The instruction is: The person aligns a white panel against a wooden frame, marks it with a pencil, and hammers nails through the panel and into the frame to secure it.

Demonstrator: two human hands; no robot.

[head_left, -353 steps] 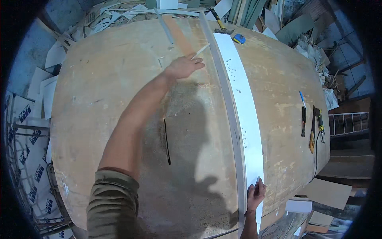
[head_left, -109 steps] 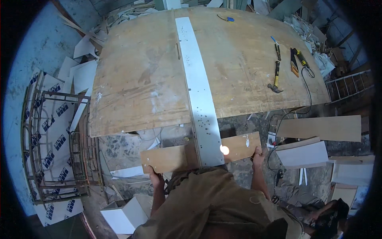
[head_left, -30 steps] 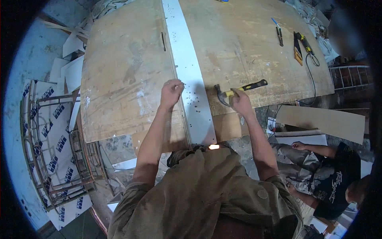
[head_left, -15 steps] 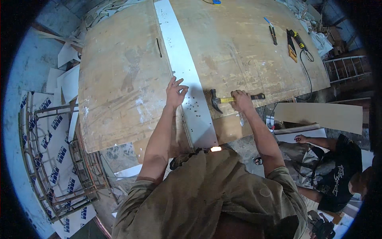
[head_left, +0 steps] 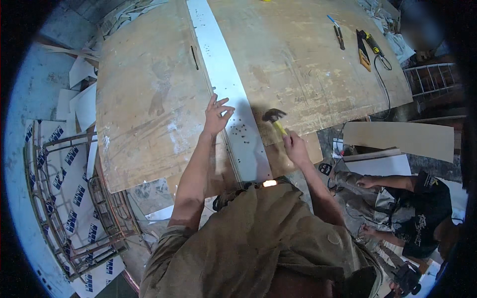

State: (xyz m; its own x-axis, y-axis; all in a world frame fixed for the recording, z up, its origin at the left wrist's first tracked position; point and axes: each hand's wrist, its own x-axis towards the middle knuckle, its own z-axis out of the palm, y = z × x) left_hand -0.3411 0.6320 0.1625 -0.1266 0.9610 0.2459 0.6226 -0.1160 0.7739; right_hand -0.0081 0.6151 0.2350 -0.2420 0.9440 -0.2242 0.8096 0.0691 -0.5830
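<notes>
My right hand (head_left: 296, 150) is wrapped round the yellow handle of a claw hammer (head_left: 278, 126), whose dark head points up and left, near the right edge of a long white strip (head_left: 231, 94). Over the strip's left edge is my left hand (head_left: 217, 118), thumb and forefinger brought together in a pinch and the other fingers raised. Whatever it pinches is too small to make out. Several small dark bits lie scattered on the strip, most of them in a cluster just beyond my left hand's fingertips, toward me.
The strip runs across a large worn plywood table (head_left: 144, 114). Pliers (head_left: 339, 37), a handsaw (head_left: 363, 52) and a yellow-black corded power tool (head_left: 373, 44) lie at far right. A thin dark rod (head_left: 194, 57) is left of the strip. Another person (head_left: 407, 213) is at right; metal frames (head_left: 74, 198) stand left.
My right hand has moved left and toward me, and the hammer has swung from lying sideways to pointing up and left. My left hand keeps its pinch in nearly the same place.
</notes>
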